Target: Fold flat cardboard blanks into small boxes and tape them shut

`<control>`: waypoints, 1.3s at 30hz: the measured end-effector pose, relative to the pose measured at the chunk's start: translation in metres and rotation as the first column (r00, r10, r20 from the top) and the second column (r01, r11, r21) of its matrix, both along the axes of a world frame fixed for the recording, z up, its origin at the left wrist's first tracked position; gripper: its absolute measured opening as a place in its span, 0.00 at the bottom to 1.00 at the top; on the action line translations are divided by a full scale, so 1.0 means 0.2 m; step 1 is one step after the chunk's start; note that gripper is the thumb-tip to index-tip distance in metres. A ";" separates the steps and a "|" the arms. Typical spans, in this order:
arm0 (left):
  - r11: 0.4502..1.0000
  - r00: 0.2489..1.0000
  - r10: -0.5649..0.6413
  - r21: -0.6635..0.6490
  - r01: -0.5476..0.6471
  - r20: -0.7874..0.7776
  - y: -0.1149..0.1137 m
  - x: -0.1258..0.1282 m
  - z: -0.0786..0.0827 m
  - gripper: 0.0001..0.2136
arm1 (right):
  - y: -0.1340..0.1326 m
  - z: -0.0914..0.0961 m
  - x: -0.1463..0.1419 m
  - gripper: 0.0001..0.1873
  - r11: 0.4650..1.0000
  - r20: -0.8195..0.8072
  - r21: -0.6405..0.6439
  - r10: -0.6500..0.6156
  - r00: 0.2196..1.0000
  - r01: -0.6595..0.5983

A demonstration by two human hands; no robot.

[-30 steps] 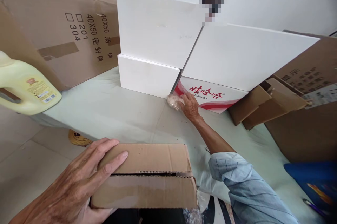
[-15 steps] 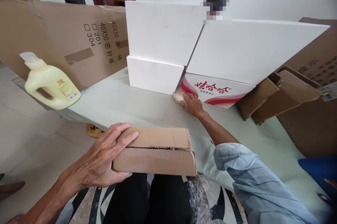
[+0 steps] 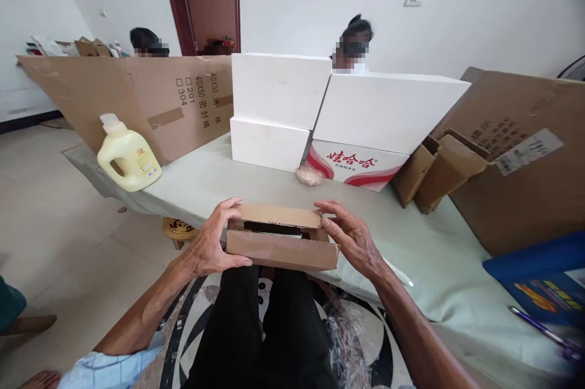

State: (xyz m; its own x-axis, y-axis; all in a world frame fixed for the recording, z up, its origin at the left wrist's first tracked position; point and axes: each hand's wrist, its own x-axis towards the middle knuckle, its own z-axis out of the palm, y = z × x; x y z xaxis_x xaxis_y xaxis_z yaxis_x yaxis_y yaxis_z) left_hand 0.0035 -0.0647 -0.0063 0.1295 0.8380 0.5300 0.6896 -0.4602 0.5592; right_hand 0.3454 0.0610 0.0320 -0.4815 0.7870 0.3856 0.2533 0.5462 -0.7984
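A small brown cardboard box [image 3: 280,244] rests over my lap at the near edge of the cloth-covered table [image 3: 219,178], its top flaps slightly parted. My left hand [image 3: 211,244] grips the box's left end, fingers curled over the top flap. My right hand [image 3: 351,238] holds the right end, thumb and fingers pressed on the flap and side. A crumpled pale wad [image 3: 309,175] lies on the table beyond the box, against the white boxes.
Stacked white boxes [image 3: 278,110] and a red-printed box [image 3: 356,163] stand at the back. Large brown cartons [image 3: 137,96] lean left and right [image 3: 521,157]. A yellow jug [image 3: 128,154] sits at left. A blue item [image 3: 539,279] and pen [image 3: 539,328] lie right. Two people sit behind.
My right hand left the pale wad at the back and came to the box's right end. The box flaps have parted a little, and my view has lifted.
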 end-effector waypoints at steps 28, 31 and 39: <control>0.985 0.788 -0.023 -0.148 -0.087 -0.615 -0.02 0.08 0.21 0.43 | -0.01 0.02 -0.01 0.38 0.973 0.454 0.112 -0.230 0.861 0.201; 0.988 0.783 -0.017 -0.132 -0.083 -0.622 -0.02 0.10 0.22 0.36 | 0.00 0.02 0.00 0.45 0.970 0.472 0.115 -0.243 0.848 0.215; 0.979 0.766 -0.110 -0.200 -0.025 -0.633 -0.06 0.11 0.38 0.32 | -0.07 0.04 -0.02 0.34 0.965 0.445 -0.003 -0.235 0.864 0.263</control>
State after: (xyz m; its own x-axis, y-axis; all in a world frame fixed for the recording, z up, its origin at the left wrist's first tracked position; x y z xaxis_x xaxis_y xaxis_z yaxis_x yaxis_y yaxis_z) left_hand 0.0264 -0.0760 0.0696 0.4186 0.8962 0.1468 0.8989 -0.4319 0.0735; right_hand 0.3421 0.0467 0.0392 -0.3742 0.9183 0.1291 0.7050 0.3721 -0.6037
